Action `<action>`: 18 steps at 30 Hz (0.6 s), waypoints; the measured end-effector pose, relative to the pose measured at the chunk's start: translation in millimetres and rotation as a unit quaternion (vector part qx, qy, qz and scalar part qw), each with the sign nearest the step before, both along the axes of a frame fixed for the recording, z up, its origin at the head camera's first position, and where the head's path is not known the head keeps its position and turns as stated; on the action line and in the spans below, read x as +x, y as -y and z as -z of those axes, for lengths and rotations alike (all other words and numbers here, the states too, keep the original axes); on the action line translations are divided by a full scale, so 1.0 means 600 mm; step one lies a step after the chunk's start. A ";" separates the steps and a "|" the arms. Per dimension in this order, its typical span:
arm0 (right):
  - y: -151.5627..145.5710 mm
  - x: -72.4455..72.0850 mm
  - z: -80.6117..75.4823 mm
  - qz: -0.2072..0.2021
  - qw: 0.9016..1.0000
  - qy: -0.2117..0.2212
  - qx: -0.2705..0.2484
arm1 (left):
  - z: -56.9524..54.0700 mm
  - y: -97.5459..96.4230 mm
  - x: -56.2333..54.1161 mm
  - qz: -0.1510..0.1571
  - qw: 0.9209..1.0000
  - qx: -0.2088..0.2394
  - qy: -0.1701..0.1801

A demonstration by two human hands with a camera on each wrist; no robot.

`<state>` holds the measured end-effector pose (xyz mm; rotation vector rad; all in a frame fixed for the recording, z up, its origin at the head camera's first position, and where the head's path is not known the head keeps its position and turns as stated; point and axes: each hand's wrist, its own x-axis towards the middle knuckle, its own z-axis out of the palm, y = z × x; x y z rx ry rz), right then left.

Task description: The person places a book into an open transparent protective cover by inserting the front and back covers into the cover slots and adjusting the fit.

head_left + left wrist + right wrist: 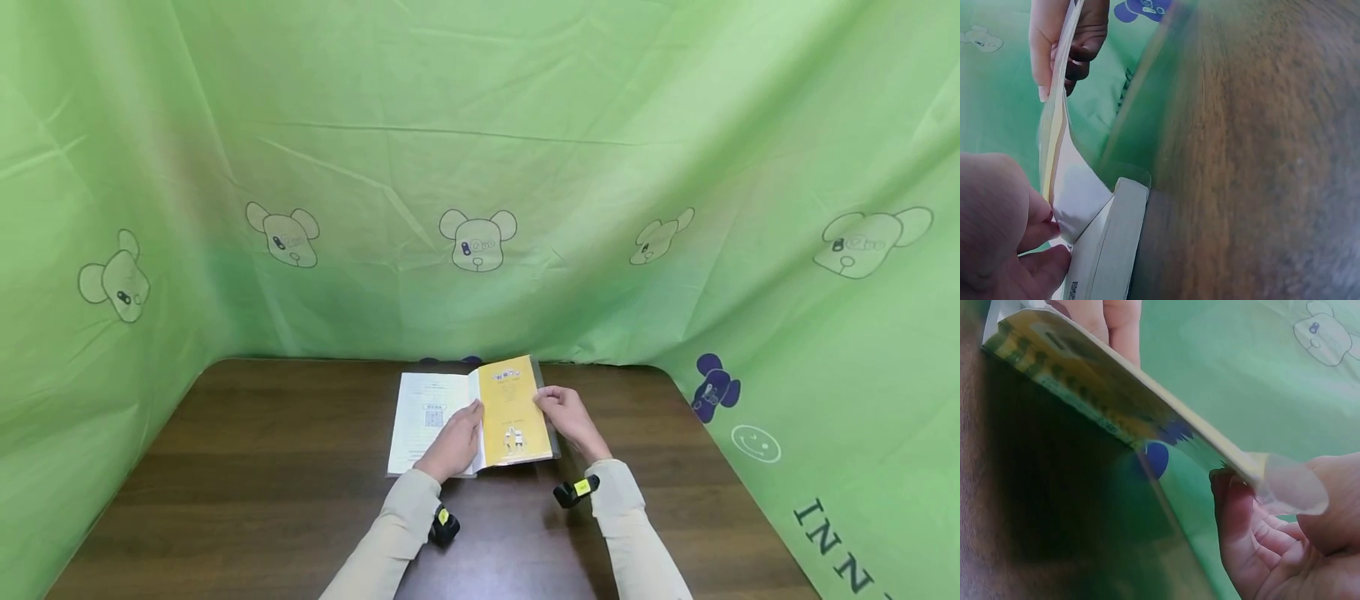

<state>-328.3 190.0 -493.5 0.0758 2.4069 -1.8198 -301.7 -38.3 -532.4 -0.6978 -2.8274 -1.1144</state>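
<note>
An open book lies towards the far edge of the table, its white printed page on the left. The yellow page on the right carries small drawings; with the cover it is lifted at a slant off the table, as the right wrist view shows. A clear plastic sleeve sticks out past the cover's edge. My left hand pinches the paper near the fold with its curled fingertips. At the outer right edge, my right hand grips the cover between thumb and fingers.
The brown wooden table extends around the book on both sides and in front. A green cloth with printed bear heads hangs behind the table and along its sides. Black bands with yellow labels sit at both wrists.
</note>
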 end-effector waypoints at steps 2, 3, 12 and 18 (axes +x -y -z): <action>0.003 0.000 -0.001 0.003 1.000 -0.003 0.000 | 0.001 0.000 0.000 0.003 1.000 0.003 0.000; 0.004 0.000 0.000 0.004 1.000 -0.005 0.001 | 0.002 0.000 0.000 0.004 1.000 0.003 0.000; 0.013 -0.003 0.003 0.012 1.000 -0.018 0.004 | 0.006 0.002 0.001 0.006 1.000 -0.001 -0.004; 0.017 -0.008 0.000 0.009 0.999 -0.030 -0.023 | 0.002 0.007 -0.001 0.004 1.000 0.017 0.004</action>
